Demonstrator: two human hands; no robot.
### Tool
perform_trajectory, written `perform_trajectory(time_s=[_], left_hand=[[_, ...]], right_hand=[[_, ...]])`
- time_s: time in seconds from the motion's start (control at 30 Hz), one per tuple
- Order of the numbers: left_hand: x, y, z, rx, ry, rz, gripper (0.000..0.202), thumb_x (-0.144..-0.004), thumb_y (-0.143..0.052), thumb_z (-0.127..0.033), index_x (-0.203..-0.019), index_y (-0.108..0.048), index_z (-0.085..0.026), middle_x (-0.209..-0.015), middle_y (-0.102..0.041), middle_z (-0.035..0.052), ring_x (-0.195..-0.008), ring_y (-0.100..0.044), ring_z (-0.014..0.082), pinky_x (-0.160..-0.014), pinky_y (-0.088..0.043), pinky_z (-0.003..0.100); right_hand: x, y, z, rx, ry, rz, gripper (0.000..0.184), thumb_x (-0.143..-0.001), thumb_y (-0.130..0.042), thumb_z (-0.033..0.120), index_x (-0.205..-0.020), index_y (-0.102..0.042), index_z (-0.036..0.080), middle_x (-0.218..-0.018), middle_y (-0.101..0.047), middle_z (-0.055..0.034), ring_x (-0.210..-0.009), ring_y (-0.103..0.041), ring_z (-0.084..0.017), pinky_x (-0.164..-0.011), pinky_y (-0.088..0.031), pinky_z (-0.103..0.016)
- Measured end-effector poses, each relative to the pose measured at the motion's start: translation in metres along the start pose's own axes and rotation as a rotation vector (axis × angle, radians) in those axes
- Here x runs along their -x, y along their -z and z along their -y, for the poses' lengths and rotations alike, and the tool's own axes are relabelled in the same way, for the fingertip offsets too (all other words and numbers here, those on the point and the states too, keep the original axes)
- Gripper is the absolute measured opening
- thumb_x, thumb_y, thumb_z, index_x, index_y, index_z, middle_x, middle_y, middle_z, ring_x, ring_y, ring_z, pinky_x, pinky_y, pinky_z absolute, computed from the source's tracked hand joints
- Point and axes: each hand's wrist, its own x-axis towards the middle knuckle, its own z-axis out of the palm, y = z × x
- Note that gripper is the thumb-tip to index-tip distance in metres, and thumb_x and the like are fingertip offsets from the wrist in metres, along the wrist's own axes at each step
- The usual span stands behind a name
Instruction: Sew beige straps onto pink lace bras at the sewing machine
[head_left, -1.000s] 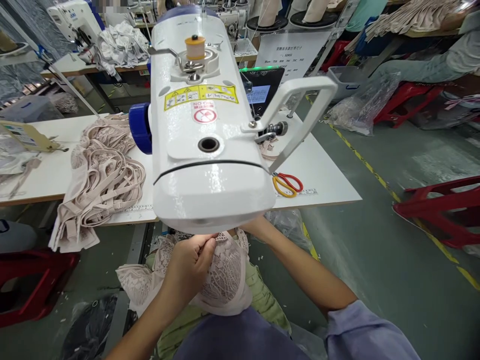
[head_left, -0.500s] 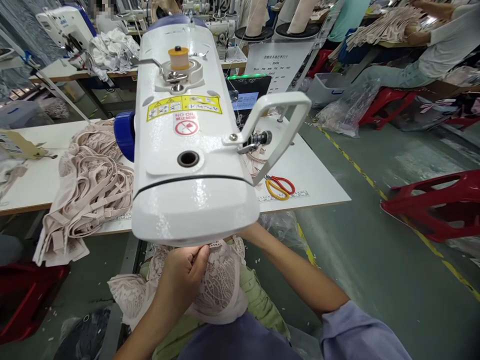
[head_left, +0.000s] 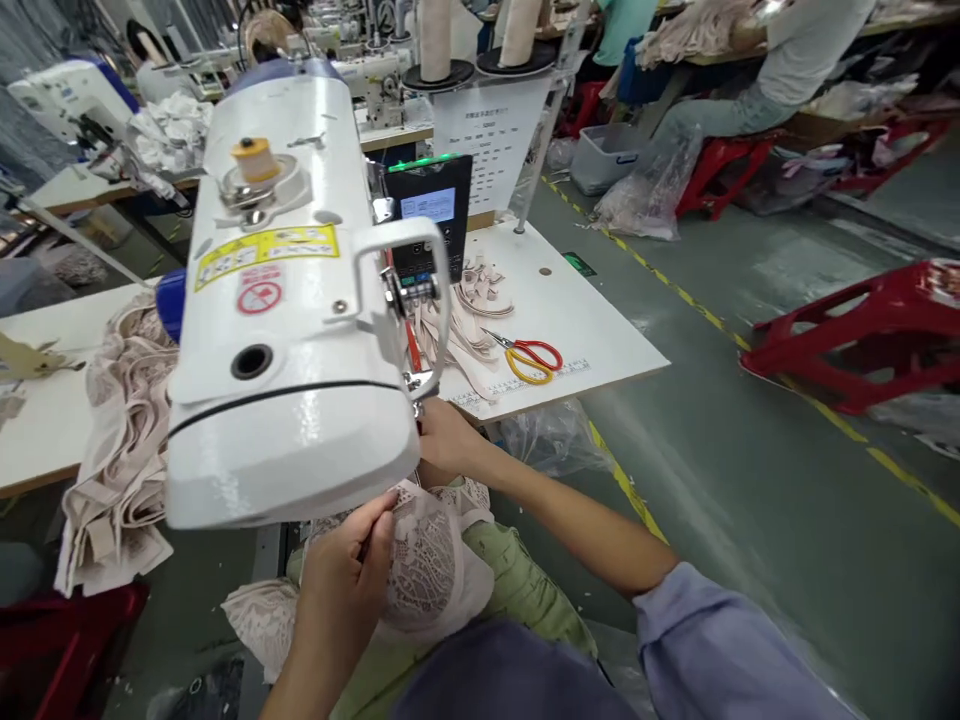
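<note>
A pale pink lace bra (head_left: 427, 565) hangs over my lap below the sewing machine (head_left: 292, 450). My left hand (head_left: 349, 565) pinches its upper edge between thumb and fingers, just under the front of the machine head. Close to the needle side, my right hand (head_left: 446, 440) reaches in at the right of the head. Its fingers are mostly hidden there, so what they hold does not show. The machine head also covers the needle area and part of the bra's top edge.
Red-and-yellow scissors (head_left: 532, 358) lie on the white table (head_left: 600, 310) beside loose pink straps (head_left: 480, 290). A control panel (head_left: 431, 215) stands behind. More pink garments (head_left: 124, 440) drape over the table's left edge. A red stool (head_left: 862, 335) stands at right; a seated person works beyond.
The view has turned right, so the machine sits further left and the panel and straps show more. My right hand has come into view beside the head. My left hand still pinches the bra.
</note>
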Motion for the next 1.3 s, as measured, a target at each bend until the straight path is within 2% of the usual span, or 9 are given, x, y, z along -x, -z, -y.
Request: perform_trajectory(time_s=[0.17, 0.27, 0.33, 0.57, 0.87, 1.0, 1.17, 1.23, 1.3], left_hand=[[0.005, 0.000, 0.003, -0.096, -0.073, -0.057, 0.037, -0.096, -0.046, -0.040, -0.118, -0.071, -0.023, -0.112, -0.075, 0.0052, -0.090, -0.075, 0.0226, -0.058, -0.057, 0.023], [0.009, -0.001, 0.004, -0.148, -0.097, -0.090, 0.036, -0.097, -0.045, -0.037, -0.118, -0.070, -0.022, -0.106, -0.077, 0.0053, -0.076, -0.075, 0.0191, -0.051, -0.053, 0.021], [0.010, -0.002, 0.004, -0.175, -0.123, -0.111, 0.035, -0.097, -0.045, -0.035, -0.117, -0.070, -0.022, -0.103, -0.077, 0.0048, -0.071, -0.075, 0.0172, -0.052, -0.052, 0.021], [0.011, -0.008, 0.002, -0.219, -0.238, -0.154, 0.033, -0.097, -0.046, -0.028, -0.118, -0.069, -0.018, -0.103, -0.078, 0.0050, -0.077, -0.075, 0.0168, -0.059, -0.054, 0.020], [0.013, -0.016, 0.005, -0.288, -0.318, -0.157, 0.035, -0.098, -0.044, -0.027, -0.123, -0.066, -0.017, -0.095, -0.079, 0.0055, -0.065, -0.072, 0.0154, -0.053, -0.049, 0.021], [0.016, -0.018, 0.006, -0.269, -0.303, -0.154, 0.037, -0.098, -0.043, -0.027, -0.127, -0.063, -0.016, -0.076, -0.077, 0.0037, -0.048, -0.063, 0.0117, -0.043, -0.039, 0.021], [0.018, -0.020, 0.009, -0.251, -0.209, -0.150, 0.038, -0.099, -0.044, -0.029, -0.131, -0.061, -0.019, -0.063, -0.071, 0.0000, -0.044, -0.058, 0.0119, -0.044, -0.036, 0.021], [0.018, -0.022, 0.011, -0.226, -0.168, -0.147, 0.038, -0.099, -0.043, -0.030, -0.132, -0.059, -0.020, -0.063, -0.071, -0.0003, -0.045, -0.058, 0.0122, -0.045, -0.037, 0.021], [0.017, -0.024, 0.014, -0.198, -0.131, -0.142, 0.039, -0.100, -0.042, -0.032, -0.134, -0.057, -0.019, -0.075, -0.075, 0.0023, -0.049, -0.061, 0.0124, -0.046, -0.039, 0.021]], right_hand=[[-0.001, -0.005, -0.003, 0.017, 0.013, -0.068, 0.006, -0.077, -0.064, 0.020, -0.078, -0.058, 0.018, -0.090, -0.055, -0.0018, -0.075, -0.051, -0.015, -0.065, -0.039, -0.025], [-0.001, -0.009, -0.005, 0.023, 0.034, -0.095, 0.007, -0.078, -0.065, 0.019, -0.083, -0.061, 0.018, -0.095, -0.058, -0.0025, -0.078, -0.054, -0.015, -0.068, -0.040, -0.025], [-0.001, -0.011, -0.005, 0.041, 0.046, -0.109, 0.006, -0.078, -0.065, 0.018, -0.083, -0.062, 0.017, -0.097, -0.058, -0.0033, -0.079, -0.055, -0.015, -0.070, -0.041, -0.025], [0.001, -0.011, -0.006, 0.064, 0.059, -0.126, 0.005, -0.079, -0.065, 0.015, -0.084, -0.064, 0.016, -0.096, -0.057, -0.0031, -0.076, -0.053, -0.013, -0.069, -0.041, -0.025], [0.004, -0.010, -0.010, 0.026, 0.107, -0.133, 0.005, -0.080, -0.062, 0.012, -0.081, -0.060, 0.017, -0.095, -0.054, -0.0022, -0.074, -0.049, -0.013, -0.068, -0.040, -0.025], [0.008, -0.007, -0.006, -0.031, 0.077, -0.117, 0.005, -0.082, -0.059, 0.015, -0.079, -0.057, 0.017, -0.097, -0.053, -0.0028, -0.074, -0.048, -0.013, -0.069, -0.040, -0.026], [0.010, -0.006, -0.005, -0.075, 0.076, -0.123, 0.004, -0.083, -0.057, 0.017, -0.079, -0.056, 0.018, -0.097, -0.053, -0.0031, -0.076, -0.049, -0.014, -0.070, -0.040, -0.026], [0.010, -0.006, -0.005, -0.081, 0.078, -0.131, 0.004, -0.083, -0.056, 0.016, -0.079, -0.056, 0.018, -0.098, -0.053, -0.0031, -0.076, -0.049, -0.014, -0.069, -0.040, -0.026], [0.010, -0.007, -0.004, -0.080, 0.076, -0.137, 0.005, -0.082, -0.057, 0.014, -0.078, -0.056, 0.018, -0.097, -0.052, -0.0029, -0.076, -0.049, -0.013, -0.069, -0.040, -0.026]])
